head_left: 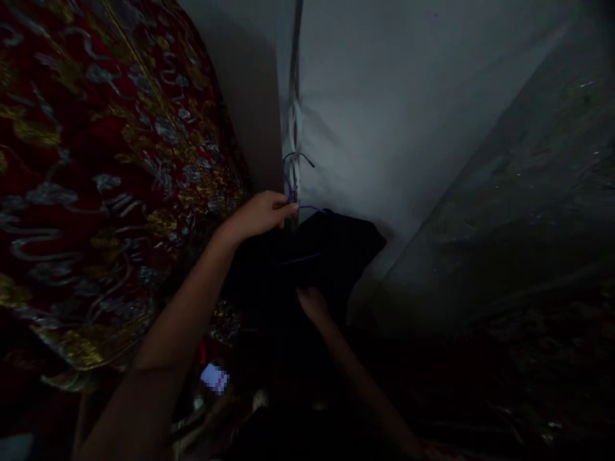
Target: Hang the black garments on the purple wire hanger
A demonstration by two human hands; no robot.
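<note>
1. Purple cord [311, 207] — thin, curving — lies beside a white strip with ring shapes [296, 118] and meets the soft black fabric [353, 240].
2. Left hand [266, 211] reaches forward, fingertips pinching the cord.
3. Right hand [312, 302] sits lower, against the fabric — its grip I cannot tell.
4. Red cloth [115, 211] shows gold-and-silver patterning.

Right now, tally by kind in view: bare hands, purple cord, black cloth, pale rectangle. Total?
Bare hands: 2 (left hand, right hand)
Purple cord: 1, counting its visible stretches as one; can't tell whether they all join
Black cloth: 1
Pale rectangle: 1
Total: 5
</note>
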